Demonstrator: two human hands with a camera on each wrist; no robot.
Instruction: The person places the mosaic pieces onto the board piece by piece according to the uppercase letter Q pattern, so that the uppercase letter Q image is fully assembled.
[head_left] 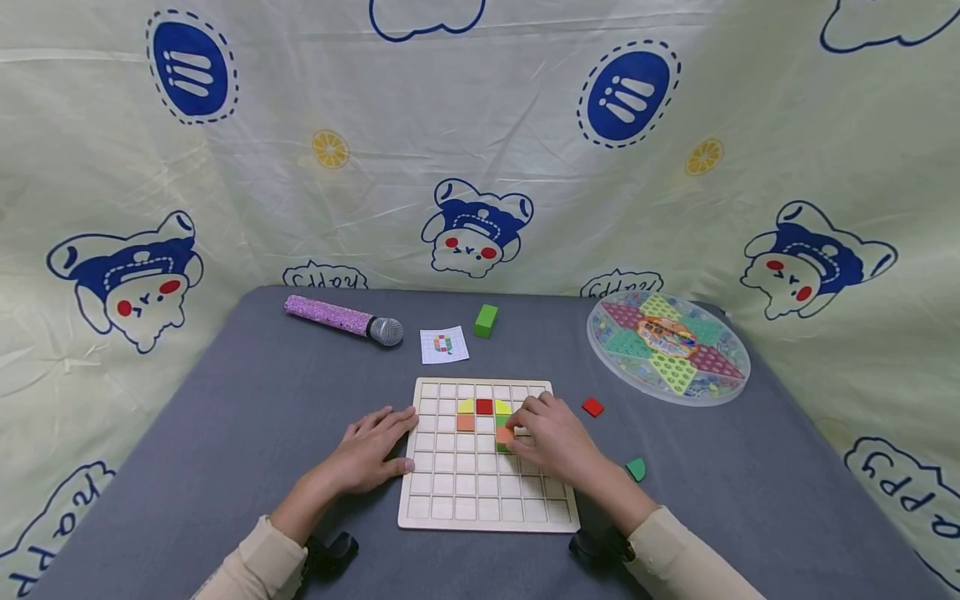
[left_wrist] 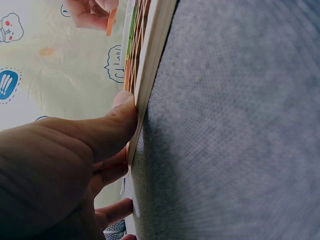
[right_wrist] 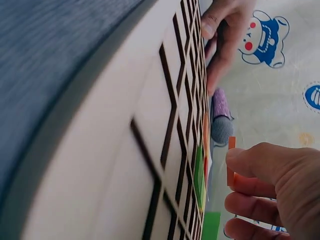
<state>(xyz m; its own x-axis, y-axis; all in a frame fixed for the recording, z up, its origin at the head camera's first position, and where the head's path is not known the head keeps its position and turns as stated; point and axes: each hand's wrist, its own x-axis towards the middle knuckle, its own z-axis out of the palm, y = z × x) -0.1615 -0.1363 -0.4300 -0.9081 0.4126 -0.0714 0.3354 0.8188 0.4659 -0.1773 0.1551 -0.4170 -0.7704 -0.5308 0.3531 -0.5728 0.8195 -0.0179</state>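
Note:
A wooden grid board (head_left: 442, 507) lies on the table before me. My left hand (head_left: 363, 454) rests along its left edge, thumb and fingertips touching the rim. Between thumb and fingers, my right hand (head_left: 557, 440) pinches an orange square tile (right_wrist: 231, 162), held just above the board's right-centre cells. Set in the upper grid are a red tile (head_left: 484, 407), a yellow rounded piece (head_left: 466, 407) on each side of it, and another orange tile (head_left: 466, 423) on the left. Green tiles (head_left: 502, 420) show on the right, partly covered by the held tile.
A loose red tile (head_left: 592, 407) and a green quarter-round piece (head_left: 636, 469) lie right of the board. Behind it are a pattern card (head_left: 444, 345), a green block (head_left: 485, 321) and a glittery purple microphone (head_left: 330, 315). A round game board (head_left: 667, 346) sits at the back right.

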